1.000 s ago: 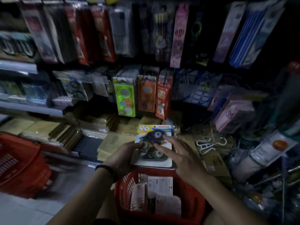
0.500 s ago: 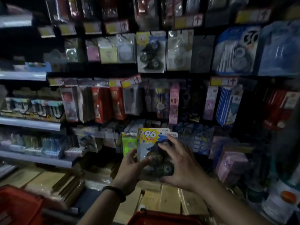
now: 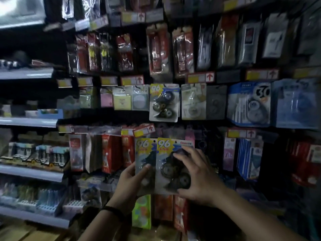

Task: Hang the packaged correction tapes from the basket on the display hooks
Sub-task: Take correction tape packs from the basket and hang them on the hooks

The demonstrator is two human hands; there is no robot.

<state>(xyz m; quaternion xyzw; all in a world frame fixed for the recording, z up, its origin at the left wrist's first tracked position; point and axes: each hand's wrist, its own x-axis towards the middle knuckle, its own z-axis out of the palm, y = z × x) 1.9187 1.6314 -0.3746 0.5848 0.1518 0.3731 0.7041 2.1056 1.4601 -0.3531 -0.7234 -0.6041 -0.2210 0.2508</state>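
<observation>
I hold two packaged correction tapes side by side in front of the display, each a card marked "96" with dark tape wheels under a blister. My left hand point(image 3: 132, 180) grips the left pack point(image 3: 145, 153) by its lower part. My right hand point(image 3: 196, 178) grips the right pack point(image 3: 166, 160), fingers spread over its blister. A matching pack point(image 3: 164, 102) hangs on a display hook above them. The basket is out of view.
The wall is full of hanging stationery packs with yellow price tags point(image 3: 132, 80). Blue correction tape packs point(image 3: 250, 105) hang to the right. Metal shelves point(image 3: 27, 121) with small goods jut out on the left. Green and orange packs point(image 3: 141, 213) hang below my hands.
My hands have lifted the packs from above the red basket up toward the hooks. The view has tilted up and the basket has dropped out of sight. The packs now show as two, fanned apart.
</observation>
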